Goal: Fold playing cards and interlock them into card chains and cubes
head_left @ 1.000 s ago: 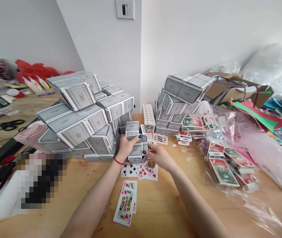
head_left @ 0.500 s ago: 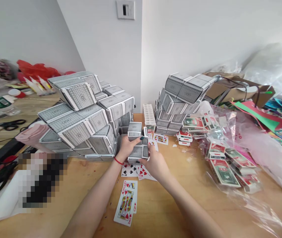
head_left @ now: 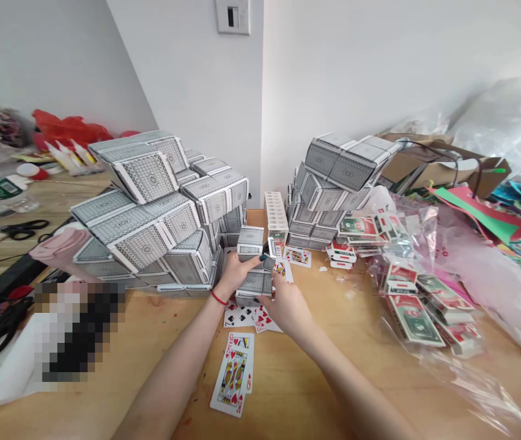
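Note:
Between both hands sits a small block made of playing cards (head_left: pixel 254 282), with grey patterned backs facing out and white edges. My left hand (head_left: pixel 235 273) grips its left side, the thumb lying across the top. At the right end, the fingers of my right hand (head_left: pixel 284 299) are closed on the block's edge, where a card flap (head_left: pixel 271 249) stands tilted. Just behind is another grey-backed card block (head_left: pixel 250 238). Under and around the hands lie face-up cards, among them a seven of spades (head_left: pixel 238 316). Closer to me, a king of hearts (head_left: pixel 230 382) overlaps a queen.
Large stacks of card blocks rise at the left (head_left: pixel 145 226) and right (head_left: pixel 329 183). A white-edged row of cards (head_left: pixel 275 214) stands between them. Green and red card boxes (head_left: pixel 414 318) and clear plastic wrap (head_left: pixel 485 305) litter the right side. Black scissors (head_left: pixel 22 230) lie at left.
The flap at the block's right end leans out more than before. My right hand has shifted very slightly; my left hand stays nearly where it was.

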The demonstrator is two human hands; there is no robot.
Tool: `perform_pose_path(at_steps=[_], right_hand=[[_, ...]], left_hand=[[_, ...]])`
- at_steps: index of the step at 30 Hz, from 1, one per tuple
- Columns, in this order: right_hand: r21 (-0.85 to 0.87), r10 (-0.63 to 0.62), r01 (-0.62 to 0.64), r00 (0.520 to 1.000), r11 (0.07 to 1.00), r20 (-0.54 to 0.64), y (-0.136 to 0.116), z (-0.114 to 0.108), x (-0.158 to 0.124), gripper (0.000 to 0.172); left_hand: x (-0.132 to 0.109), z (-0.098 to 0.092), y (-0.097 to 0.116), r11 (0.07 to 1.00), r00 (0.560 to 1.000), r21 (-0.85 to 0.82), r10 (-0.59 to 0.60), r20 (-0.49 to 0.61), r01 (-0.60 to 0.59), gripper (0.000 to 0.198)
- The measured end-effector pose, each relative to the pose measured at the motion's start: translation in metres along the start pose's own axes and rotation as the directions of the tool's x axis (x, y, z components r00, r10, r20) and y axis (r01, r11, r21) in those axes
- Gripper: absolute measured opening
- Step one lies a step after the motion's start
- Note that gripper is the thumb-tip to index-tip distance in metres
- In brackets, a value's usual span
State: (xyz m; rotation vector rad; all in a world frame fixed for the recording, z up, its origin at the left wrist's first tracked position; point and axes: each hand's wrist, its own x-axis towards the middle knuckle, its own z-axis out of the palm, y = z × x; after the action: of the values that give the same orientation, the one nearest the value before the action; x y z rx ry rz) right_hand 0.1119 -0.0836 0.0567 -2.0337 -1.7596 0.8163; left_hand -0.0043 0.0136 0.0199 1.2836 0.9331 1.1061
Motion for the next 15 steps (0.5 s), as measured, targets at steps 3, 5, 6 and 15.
perform_pose_path(at_steps=[3, 5, 6, 15], right_hand=[[0.007, -0.02, 0.02, 1.0, 1.0, 0.02, 0.001, -0.001, 0.0, 0.05], [0.062, -0.014, 0.013, 1.0, 0.998, 0.013, 0.004, -0.002, 0.001, 0.049], [0.096, -0.01, 0.009, 1.0, 0.995, 0.01, 0.006, -0.002, 0.003, 0.049], [0.384, -0.13, 0.078, 0.986, 0.92, 0.109, 0.025, -0.008, 0.014, 0.054]], left_hand=[[-0.001, 0.0, -0.002, 0.999, 0.999, -0.038, -0.012, 0.035, 0.013, 0.035], [-0.002, 0.0, -0.002, 0.999, 0.998, -0.048, 0.0, 0.056, 0.002, 0.036], [-0.002, 0.0, -0.003, 0.999, 0.998, -0.048, 0.007, 0.062, -0.004, 0.037], [-0.003, -0.002, -0.001, 1.0, 0.999, -0.02, -0.01, 0.048, 0.011, 0.036]])
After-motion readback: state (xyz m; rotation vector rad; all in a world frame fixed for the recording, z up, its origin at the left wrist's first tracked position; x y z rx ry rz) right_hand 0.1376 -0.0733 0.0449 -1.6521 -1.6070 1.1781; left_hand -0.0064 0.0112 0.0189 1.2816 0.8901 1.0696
